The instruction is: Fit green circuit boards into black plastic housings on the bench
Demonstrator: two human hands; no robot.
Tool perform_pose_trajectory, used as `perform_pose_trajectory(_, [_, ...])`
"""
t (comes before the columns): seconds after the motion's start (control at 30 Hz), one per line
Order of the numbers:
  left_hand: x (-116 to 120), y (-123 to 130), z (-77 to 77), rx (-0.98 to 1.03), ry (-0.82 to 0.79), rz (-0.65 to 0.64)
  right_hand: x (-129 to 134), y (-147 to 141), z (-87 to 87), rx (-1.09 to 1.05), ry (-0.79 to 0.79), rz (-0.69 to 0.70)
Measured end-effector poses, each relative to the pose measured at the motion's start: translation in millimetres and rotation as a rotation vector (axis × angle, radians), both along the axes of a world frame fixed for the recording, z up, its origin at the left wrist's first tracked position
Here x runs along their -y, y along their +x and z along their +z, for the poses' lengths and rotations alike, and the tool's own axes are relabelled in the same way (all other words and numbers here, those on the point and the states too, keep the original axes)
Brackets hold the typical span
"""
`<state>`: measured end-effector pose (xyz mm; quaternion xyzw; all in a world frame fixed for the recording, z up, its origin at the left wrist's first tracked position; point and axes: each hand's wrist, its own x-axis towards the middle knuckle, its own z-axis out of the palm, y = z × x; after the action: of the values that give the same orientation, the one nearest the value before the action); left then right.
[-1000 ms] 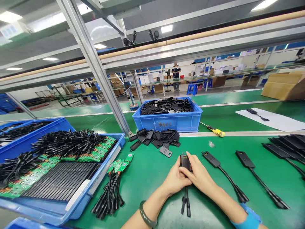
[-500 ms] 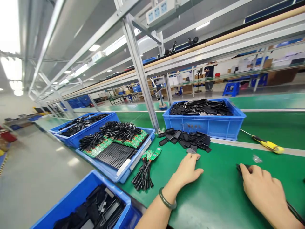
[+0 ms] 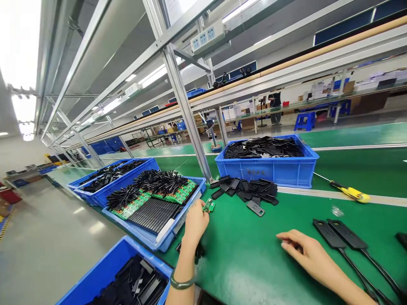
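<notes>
My left hand (image 3: 196,220) is closed at a small bundle of green circuit boards (image 3: 209,206) with black cable leads, its fingertips pinching a board. The hand and wrist cover much of the leads. My right hand (image 3: 300,250) hovers over the green tabletop with fingers apart and nothing in them. Beside it lie two flat black cased pieces (image 3: 347,234) with long cables. A single black cover plate (image 3: 256,208) rests in front of a loose pile of black covers (image 3: 244,188).
A blue bin (image 3: 267,173) full of black parts stands behind the pile. To the left are a blue tray (image 3: 199,192) of boards and more blue bins (image 3: 127,243). A yellow-handled screwdriver (image 3: 352,192) and a bit of clear plastic (image 3: 337,211) lie at right. A metal post (image 3: 187,106) rises behind.
My left hand has moved left from the cover plate to the circuit boards. My right hand has let go of a black cased piece and shifted left, leaving two pieces in sight.
</notes>
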<state>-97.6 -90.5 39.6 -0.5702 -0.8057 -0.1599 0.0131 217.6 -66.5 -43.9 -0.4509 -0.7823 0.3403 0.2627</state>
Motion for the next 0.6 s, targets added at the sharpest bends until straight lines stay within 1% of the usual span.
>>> perform_pose_trajectory(0.03, [-1, 9, 1.9, 0.082, 0.039, -0.074, 4, -5, 3.5, -0.074, -0.112, 0.051])
perform_pose_trajectory(0.1, [-4, 36, 3.2, 0.323, 0.089, -0.265, 11, -14, 8.3, -0.240, -0.324, 0.123])
perform_pose_trajectory(0.13, [-7, 52, 2.3, 0.452, 0.079, -0.370, 14, -18, 9.7, -0.340, -0.426, 0.136])
perform_pose_trajectory(0.17, [-12, 68, 0.3, 0.549, 0.029, -0.474, 17, -21, 10.6, -0.451, -0.529, 0.132])
perform_pose_trajectory(0.2, [-19, 82, -2.5, 0.588, -0.048, -0.565, 19, -23, 11.1, -0.566, -0.628, 0.115])
perform_pose_trajectory(0.23, [-27, 93, -6.1, 0.565, -0.126, -0.633, 20, -24, 11.4, -0.675, -0.716, 0.085])
perform_pose_trajectory(0.27, [-36, 101, -10.1, 0.483, -0.166, -0.656, 21, -25, 11.5, -0.766, -0.783, 0.046])
perform_pose_trajectory(0.3, [-47, 106, -14.2, 0.374, -0.167, -0.628, 20, -24, 11.3, -0.832, -0.818, 0.007])
perform_pose_trajectory(0.33, [-58, 107, -18.4, 0.284, -0.153, -0.575, 19, -23, 10.8, -0.873, -0.818, -0.031])
perform_pose_trajectory(0.4, [-80, 101, -26.3, 0.172, -0.121, -0.443, 14, -19, 9.2, -0.888, -0.737, -0.096])
perform_pose_trajectory(0.47, [-95, 90, -33.0, 0.135, -0.137, -0.361, 8, -16, 7.1, -0.848, -0.633, -0.141])
perform_pose_trajectory(0.53, [-101, 79, -38.0, 0.110, -0.160, -0.321, 4, -13, 6.1, -0.786, -0.560, -0.189])
perform_pose_trajectory(0.6, [-100, 72, -40.6, 0.099, -0.173, -0.303, 2, -11, 7.4, -0.729, -0.513, -0.239])
